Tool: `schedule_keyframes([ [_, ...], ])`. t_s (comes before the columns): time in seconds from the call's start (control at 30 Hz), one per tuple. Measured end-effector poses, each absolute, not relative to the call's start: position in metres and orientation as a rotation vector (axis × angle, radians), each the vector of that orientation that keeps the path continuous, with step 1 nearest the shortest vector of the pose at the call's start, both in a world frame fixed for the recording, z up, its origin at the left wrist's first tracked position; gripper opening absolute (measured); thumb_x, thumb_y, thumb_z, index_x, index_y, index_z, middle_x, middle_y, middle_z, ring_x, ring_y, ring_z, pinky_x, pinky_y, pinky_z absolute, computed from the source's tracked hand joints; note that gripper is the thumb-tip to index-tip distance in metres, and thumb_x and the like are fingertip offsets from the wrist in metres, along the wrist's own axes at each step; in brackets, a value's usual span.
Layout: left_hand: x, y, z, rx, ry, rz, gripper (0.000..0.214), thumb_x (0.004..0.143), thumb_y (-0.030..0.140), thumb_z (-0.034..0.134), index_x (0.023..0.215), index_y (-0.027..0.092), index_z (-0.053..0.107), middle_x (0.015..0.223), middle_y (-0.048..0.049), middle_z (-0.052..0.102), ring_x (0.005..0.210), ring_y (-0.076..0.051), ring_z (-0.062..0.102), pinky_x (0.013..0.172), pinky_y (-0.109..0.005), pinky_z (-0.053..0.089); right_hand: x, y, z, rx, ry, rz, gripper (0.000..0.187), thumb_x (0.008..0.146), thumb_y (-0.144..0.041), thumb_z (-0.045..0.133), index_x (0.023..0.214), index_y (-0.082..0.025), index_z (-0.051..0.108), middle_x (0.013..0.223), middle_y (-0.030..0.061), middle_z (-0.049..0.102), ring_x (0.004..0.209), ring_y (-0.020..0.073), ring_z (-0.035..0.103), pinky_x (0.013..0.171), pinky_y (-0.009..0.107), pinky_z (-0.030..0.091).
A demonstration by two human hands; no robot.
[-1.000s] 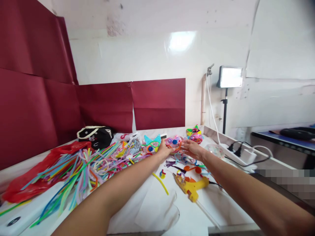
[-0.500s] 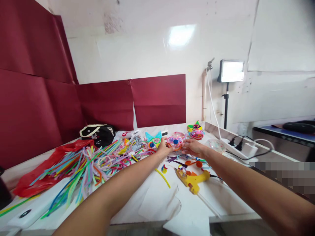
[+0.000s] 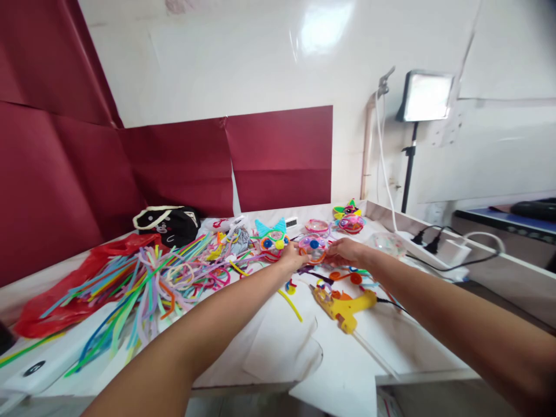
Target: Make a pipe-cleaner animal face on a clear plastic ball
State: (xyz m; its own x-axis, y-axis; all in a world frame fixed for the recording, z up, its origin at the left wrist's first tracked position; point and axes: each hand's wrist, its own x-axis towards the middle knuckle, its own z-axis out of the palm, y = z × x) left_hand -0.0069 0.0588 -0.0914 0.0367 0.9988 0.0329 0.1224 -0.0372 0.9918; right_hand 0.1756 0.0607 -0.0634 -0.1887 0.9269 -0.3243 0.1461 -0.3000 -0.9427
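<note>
White tabletop (image 3: 417,341), maroon wall sheets (image 3: 280,159); hands (image 3: 293,258) flank pink craft piece (image 3: 314,245), grip unclear.

Beyond the one glue gun (image 3: 345,307) are two hands (image 3: 293,258) at one pink craft piece (image 3: 314,244); left of the gun, one black bag (image 3: 185,229); right of it, one power strip (image 3: 422,250) and one lamp (image 3: 428,97).

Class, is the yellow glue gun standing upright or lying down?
Lying down: the glue gun is on its side, handle flat over the table.
</note>
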Motion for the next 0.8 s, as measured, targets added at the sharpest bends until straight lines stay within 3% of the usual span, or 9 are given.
schedule_keyframes([
  [0.17, -0.006, 0.054, -0.083, 1.321, 1.36, 1.052, 0.048, 0.066, 0.017, 0.08, 0.103, 0.017, 0.049, 0.084, -0.0029, 0.063, 0.07, -0.014, 0.064, 0.062, -0.024, 0.052, 0.176, 0.061, -0.063, -1.502, -1.304, 1.574, 0.034, 0.092, -0.034, 0.058, 0.121, -0.015, 0.056, 0.12, 0.0097, 0.059, 0.101, 0.0212, 0.061, 0.084, 0.041, 0.053],
  [0.37, -0.012, 0.05, -0.072, 1.326, 1.441, 0.973, 0.038, 0.066, 0.023, 0.08, 0.094, 0.017, 0.055, 0.073, -0.0004, 0.061, 0.057, -0.01, 0.055, 0.045, -0.018, 0.038, 0.174, 0.063, -0.059, -1.534, -1.335, 1.603, 0.032, 0.093, -0.034, 0.057, 0.12, -0.016, 0.057, 0.119, 0.009, 0.059, 0.099, 0.0202, 0.062, 0.083, 0.04, 0.053],
  [0.5, -0.018, 0.047, -0.072, 1.293, 1.407, 0.932, 0.035, 0.07, 0.021, 0.076, 0.097, 0.017, 0.053, 0.073, -0.0003, 0.062, 0.058, -0.01, 0.056, 0.047, -0.017, 0.04, 0.173, 0.066, -0.057, -1.553, -1.363, 1.628, 0.03, 0.093, -0.033, 0.057, 0.118, -0.016, 0.058, 0.116, 0.0085, 0.06, 0.096, 0.0189, 0.062, 0.081, 0.038, 0.054],
  [0.7, -0.022, 0.045, -0.084, 1.207, 1.381, 0.823, 0.02, 0.075, 0.018, 0.072, 0.083, 0.015, 0.054, 0.066, 0.0001, 0.06, 0.055, -0.008, 0.055, 0.053, -0.019, 0.047, 0.17, 0.068, -0.066, -1.624, -1.408, 1.584, 0.029, 0.093, -0.033, 0.057, 0.116, -0.015, 0.058, 0.111, 0.0073, 0.062, 0.09, 0.0172, 0.063, 0.076, 0.036, 0.055],
  [0.8, -0.023, 0.047, -0.086, 1.178, 1.378, 0.78, 0.017, 0.078, 0.02, 0.07, 0.081, 0.014, 0.054, 0.069, -0.0019, 0.063, 0.058, -0.009, 0.058, 0.059, -0.021, 0.052, 0.169, 0.067, -0.068, -1.658, -1.461, 1.541, 0.021, 0.093, -0.03, 0.058, 0.104, -0.013, 0.062, 0.096, 0.0048, 0.066, 0.076, 0.0129, 0.065, 0.066, 0.029, 0.056],
])
